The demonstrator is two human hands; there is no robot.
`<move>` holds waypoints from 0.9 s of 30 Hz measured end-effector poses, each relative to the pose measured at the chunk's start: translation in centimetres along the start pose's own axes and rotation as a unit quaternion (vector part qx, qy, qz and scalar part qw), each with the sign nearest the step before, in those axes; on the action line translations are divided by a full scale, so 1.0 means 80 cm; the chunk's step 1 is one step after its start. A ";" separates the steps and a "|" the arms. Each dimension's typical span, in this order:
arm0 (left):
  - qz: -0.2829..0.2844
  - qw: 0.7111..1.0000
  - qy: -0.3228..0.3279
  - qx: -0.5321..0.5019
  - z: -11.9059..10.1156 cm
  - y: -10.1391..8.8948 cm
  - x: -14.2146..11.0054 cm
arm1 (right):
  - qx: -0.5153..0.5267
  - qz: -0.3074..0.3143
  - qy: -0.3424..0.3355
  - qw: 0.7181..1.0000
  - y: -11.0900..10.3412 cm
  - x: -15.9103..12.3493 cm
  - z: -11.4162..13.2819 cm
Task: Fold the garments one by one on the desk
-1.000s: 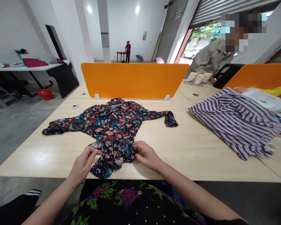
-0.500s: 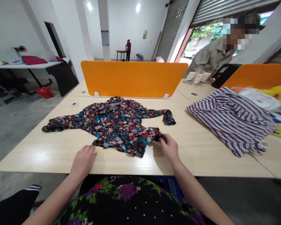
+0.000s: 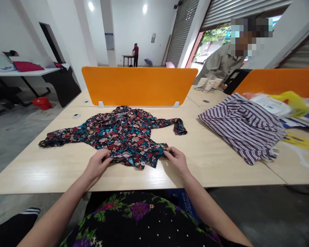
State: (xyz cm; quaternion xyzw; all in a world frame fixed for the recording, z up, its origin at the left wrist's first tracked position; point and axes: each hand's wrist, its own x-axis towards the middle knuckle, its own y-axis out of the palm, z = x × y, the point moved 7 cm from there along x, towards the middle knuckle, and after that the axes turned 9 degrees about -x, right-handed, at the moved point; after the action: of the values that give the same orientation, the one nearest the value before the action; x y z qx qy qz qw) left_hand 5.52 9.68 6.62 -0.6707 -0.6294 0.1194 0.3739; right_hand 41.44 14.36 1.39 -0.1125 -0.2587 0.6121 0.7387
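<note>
A dark floral shirt (image 3: 121,132) lies spread on the pale wooden table (image 3: 67,171), its collar toward the orange divider. One sleeve stretches out to the left; the other bends at its end on the right. My left hand (image 3: 99,163) pinches the lower left corner of the hem. At the lower right corner, my right hand (image 3: 177,159) grips the hem between thumb and fingers. The bottom edge between both hands is bunched and uneven.
An orange divider (image 3: 140,85) stands behind the shirt. To the right lie a striped garment (image 3: 243,125), a yellow plastic bag (image 3: 295,103) and papers. Paper cups (image 3: 208,84) stand near a person (image 3: 218,61) in a grey-beige shirt. A red bucket (image 3: 42,103) sits on the floor.
My left hand has moved from resting on the table to pinching the shirt's left hem corner. My right hand still holds the right corner, and the raised fabric there has come down.
</note>
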 end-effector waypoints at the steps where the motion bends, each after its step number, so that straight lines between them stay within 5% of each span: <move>1: -0.013 0.999 -0.018 -0.044 0.000 -0.010 -0.010 | 0.016 -0.005 0.007 1.000 -0.002 -0.003 -0.004; 7: -0.095 0.982 -0.120 -0.112 -0.003 -0.053 -0.061 | 0.049 -0.014 -0.049 0.997 -0.006 -0.020 0.026; 11: -0.060 0.992 -0.055 0.094 -0.018 -0.052 -0.067 | 0.182 0.009 -0.034 0.983 -0.004 -0.027 0.059; 14: -0.068 0.957 0.004 0.280 -0.031 -0.050 -0.077 | 0.309 0.016 0.042 0.950 -0.001 -0.031 0.065; 18: -0.121 0.931 0.021 0.344 -0.029 -0.068 -0.097 | 0.317 0.020 0.093 0.944 -0.002 -0.032 0.062; 23: -0.296 0.934 -0.069 0.189 -0.014 -0.131 -0.108 | 0.248 0.043 0.017 0.968 -0.013 -0.026 0.073; 25: -0.401 0.908 -0.114 0.035 -0.011 -0.150 -0.106 | 0.231 0.044 -0.014 0.972 -0.017 -0.025 0.080; 27: -0.448 0.868 -0.139 -0.165 -0.004 -0.150 -0.099 | 0.206 0.055 -0.040 0.976 -0.018 -0.026 0.087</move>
State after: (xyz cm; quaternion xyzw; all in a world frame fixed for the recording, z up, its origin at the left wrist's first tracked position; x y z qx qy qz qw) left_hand -4.73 1.28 12.22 -0.3449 -0.9182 -0.0742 0.1798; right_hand 38.82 10.96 7.45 0.0528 -0.1495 0.6959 0.7004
